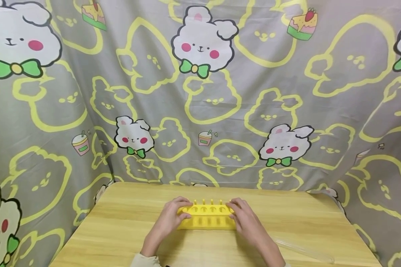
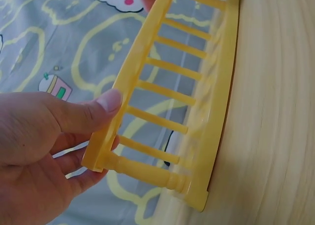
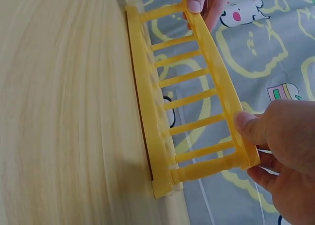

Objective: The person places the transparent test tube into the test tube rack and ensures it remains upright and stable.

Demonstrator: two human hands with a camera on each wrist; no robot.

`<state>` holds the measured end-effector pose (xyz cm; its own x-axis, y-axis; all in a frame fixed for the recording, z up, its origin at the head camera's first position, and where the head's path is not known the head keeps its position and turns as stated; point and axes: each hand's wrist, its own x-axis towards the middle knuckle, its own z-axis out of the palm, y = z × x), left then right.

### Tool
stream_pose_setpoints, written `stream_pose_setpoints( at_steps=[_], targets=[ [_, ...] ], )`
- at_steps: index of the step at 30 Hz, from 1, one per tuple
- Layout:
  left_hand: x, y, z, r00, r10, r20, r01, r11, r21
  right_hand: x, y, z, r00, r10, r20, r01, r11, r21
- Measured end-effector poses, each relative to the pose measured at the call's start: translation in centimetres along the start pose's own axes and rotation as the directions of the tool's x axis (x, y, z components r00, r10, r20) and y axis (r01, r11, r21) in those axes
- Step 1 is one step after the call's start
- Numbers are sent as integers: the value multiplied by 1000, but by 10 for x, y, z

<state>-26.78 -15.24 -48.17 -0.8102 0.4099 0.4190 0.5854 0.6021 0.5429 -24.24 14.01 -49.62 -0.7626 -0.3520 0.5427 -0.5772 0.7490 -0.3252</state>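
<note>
Where the yellow rack point(image 1: 207, 214) ends, both hands point(image 1: 171, 216) point(image 1: 246, 219) grip it, partly curled.

On the left, at the near edge of the head view, a pale cream sleeve point(image 1: 144, 261) shows, its cloth loose and softly creased and its end lying on the forearm point(image 1: 150, 244), short of the wrist. On the right, only a thin, light-coloured scrap of the other sleeve point(image 1: 287, 265) shows, too little to tell its cut. The left hand point(image 1: 172, 215) and the right hand point(image 1: 247, 218) are both bare, with slim fingers. The left thumb point(image 2: 109, 101) has a short, rounded nail, and the right thumb point(image 3: 246, 122) is likewise short-nailed and blunt at the tip.
</note>
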Motion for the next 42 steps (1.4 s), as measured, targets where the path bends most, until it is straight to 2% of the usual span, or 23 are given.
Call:
stream_pose_setpoints(
  at_steps=[6,15,29,42],
  targets=[
    [4,3,4,1000,-2,5,2,1000,-16,-4,3,-2,1000,18,-25,-19,1000,-5],
    [11,6,9,999,36,-16,-36,999,-19,-5,10,-7,998,63,18,-63,998,12],
    [15,6,13,1000,8,6,-8,1000,-17,-6,17,-8,998,-28,-58,27,999,-28],
    [13,4,15,1000,7,7,-7,999,-31,-8,15,-10,1000,13,-14,-14,999,-33]
  ],
)
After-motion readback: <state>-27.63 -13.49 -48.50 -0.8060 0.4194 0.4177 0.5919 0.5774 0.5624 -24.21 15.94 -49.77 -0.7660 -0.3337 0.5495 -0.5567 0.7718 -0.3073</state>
